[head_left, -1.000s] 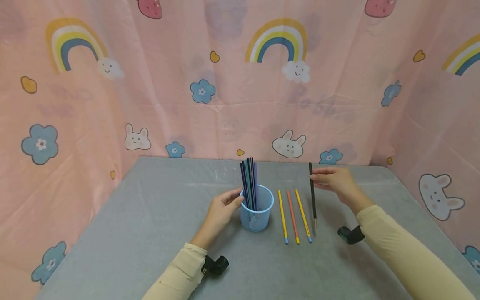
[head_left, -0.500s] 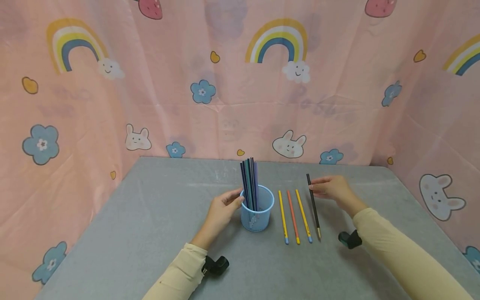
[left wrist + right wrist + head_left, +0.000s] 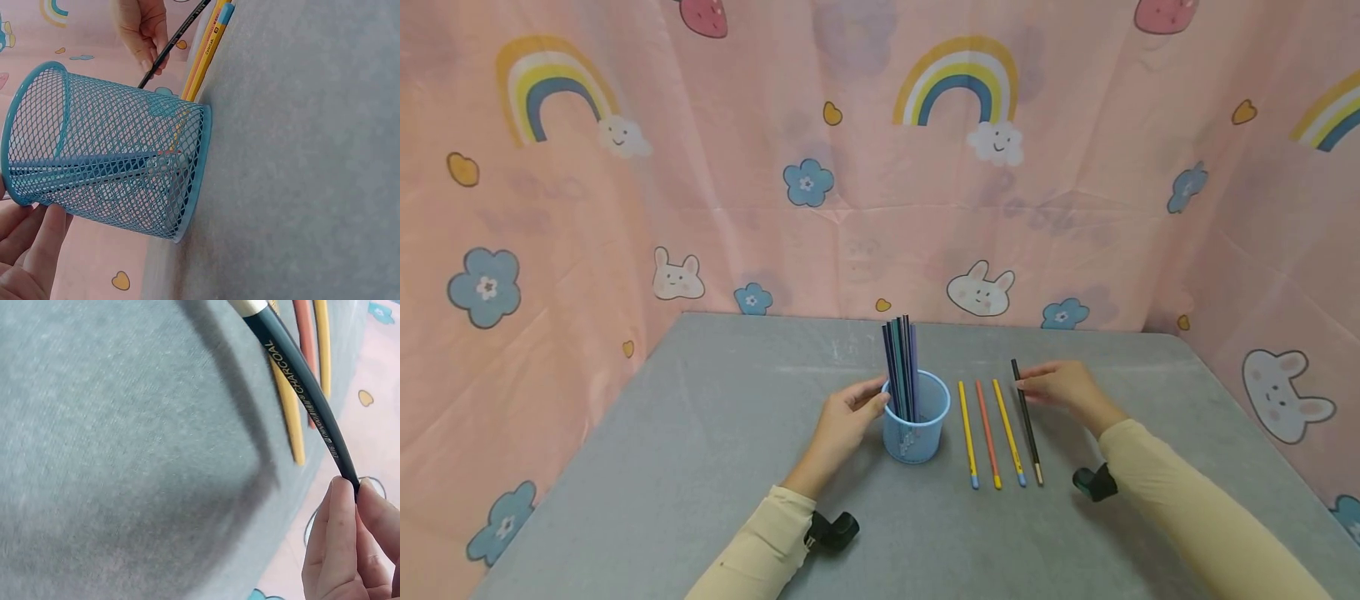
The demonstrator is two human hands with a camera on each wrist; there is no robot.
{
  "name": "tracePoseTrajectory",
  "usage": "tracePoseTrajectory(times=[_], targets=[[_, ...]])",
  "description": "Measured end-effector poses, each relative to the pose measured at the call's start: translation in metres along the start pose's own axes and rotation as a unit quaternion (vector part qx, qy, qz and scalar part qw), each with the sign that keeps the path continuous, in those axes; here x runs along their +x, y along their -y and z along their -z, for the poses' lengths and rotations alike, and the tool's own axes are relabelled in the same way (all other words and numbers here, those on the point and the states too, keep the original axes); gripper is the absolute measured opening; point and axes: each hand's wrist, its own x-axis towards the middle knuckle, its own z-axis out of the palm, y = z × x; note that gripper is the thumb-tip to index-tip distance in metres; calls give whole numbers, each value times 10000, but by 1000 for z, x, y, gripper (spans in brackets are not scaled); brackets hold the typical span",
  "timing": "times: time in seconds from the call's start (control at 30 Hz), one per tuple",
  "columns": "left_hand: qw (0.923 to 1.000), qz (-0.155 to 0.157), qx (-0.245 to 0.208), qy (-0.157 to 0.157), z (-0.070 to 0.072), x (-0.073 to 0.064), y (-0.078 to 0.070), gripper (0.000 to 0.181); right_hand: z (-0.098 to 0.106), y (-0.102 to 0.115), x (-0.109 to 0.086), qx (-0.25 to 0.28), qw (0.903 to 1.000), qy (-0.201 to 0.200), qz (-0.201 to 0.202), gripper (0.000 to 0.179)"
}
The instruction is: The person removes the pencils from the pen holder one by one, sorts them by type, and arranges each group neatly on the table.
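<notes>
My left hand [image 3: 842, 418] holds the blue mesh pencil cup [image 3: 912, 442] at its left side, thumb and fingertips by the rim. Several dark, teal and purple pencils [image 3: 901, 358] lean inside the cup. Between thumb and fingertips, my right hand [image 3: 1063, 388] pinches a black charcoal pencil [image 3: 1028, 429] near its far end. The pencil slants with its pale end toward me, and the word CHARCOAL shows on it in the right wrist view. To its left lie a yellow pencil [image 3: 1009, 433], an orange pencil [image 3: 988, 435] and another yellow pencil [image 3: 967, 435], side by side.
A grey table [image 3: 737, 433] carries everything. Pink patterned cloth [image 3: 850, 250] hangs behind it and along both sides. Each sleeve has a dark wrist camera [image 3: 1096, 482] strapped beside it.
My right hand has come toward me and slightly left, lowering the charcoal pencil beside the row; its pale end now points nearer to me. The left hand and cup have stayed put.
</notes>
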Motion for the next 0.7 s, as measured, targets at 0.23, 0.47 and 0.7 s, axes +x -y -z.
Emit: tracePoseTrajectory(times=[0.23, 0.47, 0.7], targets=[[10000, -38, 74, -4, 0, 0, 2, 37, -1, -4, 3, -17, 9999, 54, -94, 38], [9999, -23, 136, 24, 1, -1, 1, 39, 0, -7, 7, 117, 9994, 189, -283, 39], [9999, 43, 115, 12, 1, 0, 1, 39, -3, -11, 12, 100, 9991, 212, -339, 37]])
